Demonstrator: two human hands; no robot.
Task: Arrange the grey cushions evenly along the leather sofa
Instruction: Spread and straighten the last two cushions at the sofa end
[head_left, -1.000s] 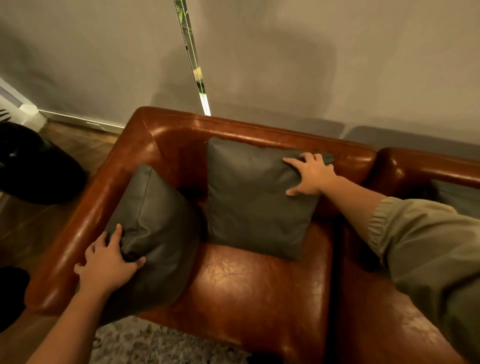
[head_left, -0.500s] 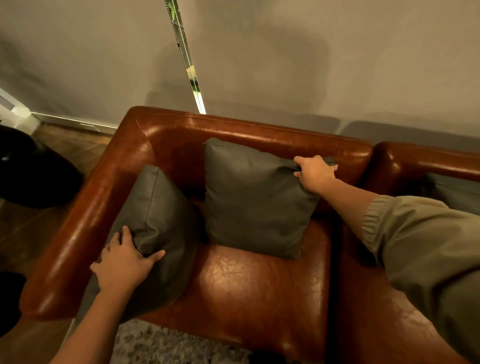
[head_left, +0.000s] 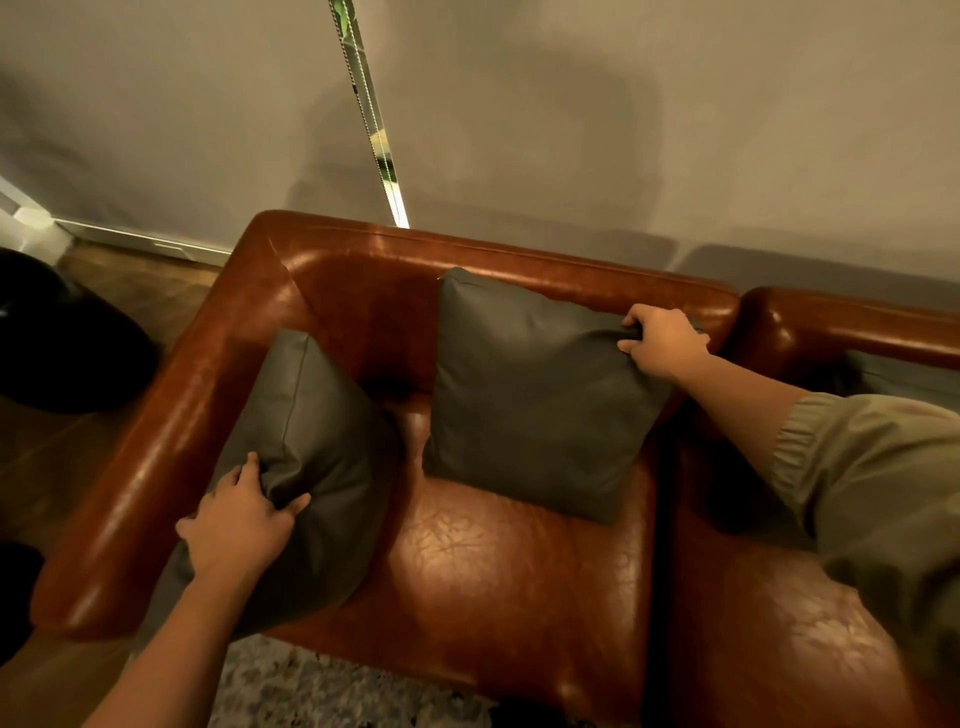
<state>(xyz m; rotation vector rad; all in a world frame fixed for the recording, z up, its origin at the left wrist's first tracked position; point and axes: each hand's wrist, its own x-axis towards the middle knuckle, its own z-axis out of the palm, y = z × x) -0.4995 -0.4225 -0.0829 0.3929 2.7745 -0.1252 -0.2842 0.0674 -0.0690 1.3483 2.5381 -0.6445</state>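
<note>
Head view: your left hand (head_left: 241, 525) pinches the cushion (head_left: 311, 457) at 8 o'clock; your right hand (head_left: 662, 340) grips the back cushion (head_left: 535, 389) at 1 o'clock on the sofa (head_left: 493, 571). Spacing looks unfinished.

Backed by a plain grey wall (head_left: 597, 114), split by a narrow bright slit (head_left: 371, 130). Floored in dark wood (head_left: 140, 291) at left, edged with white skirting (head_left: 135, 240). Dimly, warmly lit. Speckled rug (head_left: 311, 686) below, black rounded object (head_left: 62, 338) at left.
</note>
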